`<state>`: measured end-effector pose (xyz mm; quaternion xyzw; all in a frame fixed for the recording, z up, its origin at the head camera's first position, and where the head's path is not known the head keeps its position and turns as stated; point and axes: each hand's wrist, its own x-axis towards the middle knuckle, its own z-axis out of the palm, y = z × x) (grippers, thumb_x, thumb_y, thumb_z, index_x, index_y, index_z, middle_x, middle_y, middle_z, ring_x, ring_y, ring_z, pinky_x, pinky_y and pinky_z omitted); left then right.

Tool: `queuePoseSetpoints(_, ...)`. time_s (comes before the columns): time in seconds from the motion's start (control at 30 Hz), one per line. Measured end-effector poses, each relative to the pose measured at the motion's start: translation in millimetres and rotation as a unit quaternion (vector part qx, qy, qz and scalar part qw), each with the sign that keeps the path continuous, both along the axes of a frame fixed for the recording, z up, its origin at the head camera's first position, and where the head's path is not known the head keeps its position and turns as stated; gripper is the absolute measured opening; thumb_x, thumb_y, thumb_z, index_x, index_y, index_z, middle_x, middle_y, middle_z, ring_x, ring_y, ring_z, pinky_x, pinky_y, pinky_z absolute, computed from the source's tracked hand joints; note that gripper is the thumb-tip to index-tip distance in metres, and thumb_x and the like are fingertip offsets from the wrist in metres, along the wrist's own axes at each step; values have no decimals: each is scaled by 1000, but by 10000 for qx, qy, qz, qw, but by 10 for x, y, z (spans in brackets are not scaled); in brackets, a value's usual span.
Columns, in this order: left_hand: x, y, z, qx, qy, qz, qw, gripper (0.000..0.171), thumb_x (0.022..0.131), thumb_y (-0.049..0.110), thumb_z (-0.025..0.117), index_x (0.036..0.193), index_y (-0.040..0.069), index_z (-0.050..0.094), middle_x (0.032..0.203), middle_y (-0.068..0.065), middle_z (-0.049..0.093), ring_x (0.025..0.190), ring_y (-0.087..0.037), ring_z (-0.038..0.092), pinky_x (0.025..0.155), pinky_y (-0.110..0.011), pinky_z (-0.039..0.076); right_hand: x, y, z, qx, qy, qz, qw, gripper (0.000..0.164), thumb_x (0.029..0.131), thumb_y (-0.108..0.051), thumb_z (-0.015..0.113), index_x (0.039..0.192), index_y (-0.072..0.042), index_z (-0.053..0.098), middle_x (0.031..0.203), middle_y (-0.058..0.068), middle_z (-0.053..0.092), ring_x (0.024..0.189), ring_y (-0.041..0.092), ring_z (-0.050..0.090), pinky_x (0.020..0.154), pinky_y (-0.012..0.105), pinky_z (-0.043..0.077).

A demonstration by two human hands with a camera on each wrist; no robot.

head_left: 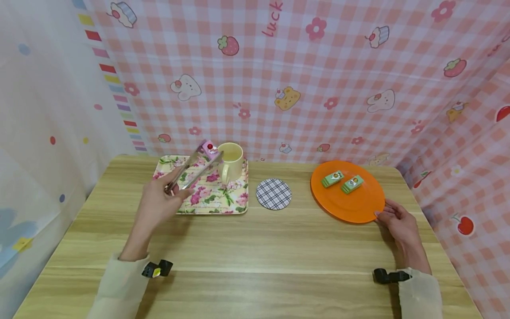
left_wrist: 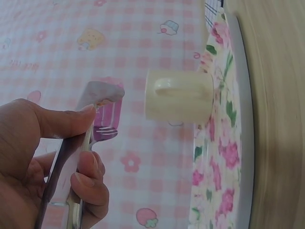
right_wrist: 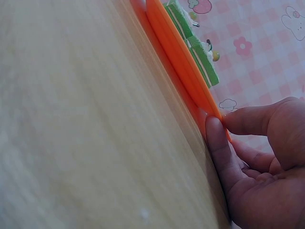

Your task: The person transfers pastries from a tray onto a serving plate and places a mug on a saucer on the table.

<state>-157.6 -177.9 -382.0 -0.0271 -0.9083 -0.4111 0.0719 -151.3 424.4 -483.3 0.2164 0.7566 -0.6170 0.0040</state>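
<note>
My left hand (head_left: 161, 195) grips metal tongs (left_wrist: 76, 191) over the flowered tray (head_left: 211, 208). Between the tong tips is a small pink toy cake slice (head_left: 210, 149) with a red berry on top, held above the tray beside a pale yellow mug (head_left: 233, 166). The mug stands upright on the tray's right part. At the other side, my right hand (head_left: 402, 223) pinches the near right rim of an orange plate (head_left: 366, 208) between thumb and fingers. Two green toy cake slices (head_left: 332, 178) lie side by side on that plate.
A round checked coaster (head_left: 274, 194) lies on the wooden table (head_left: 255, 257) between tray and plate. Behind the table hangs a pink checked curtain (head_left: 263, 66), and a pale curtain (head_left: 36, 133) hangs along the left side.
</note>
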Motion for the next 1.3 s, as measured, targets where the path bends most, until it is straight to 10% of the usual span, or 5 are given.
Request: queuePoseSetpoints(1.3,-8,439,-1,217,-123,-583,9980,65,90,22,79,150,21,55,73,-6,57,58,-17,45,47,-25,35,2,-15,12,16,-171,-117,9998,78,97,-10,69,162,-6,27,109,-12,54,88,-5,60,76,14,57)
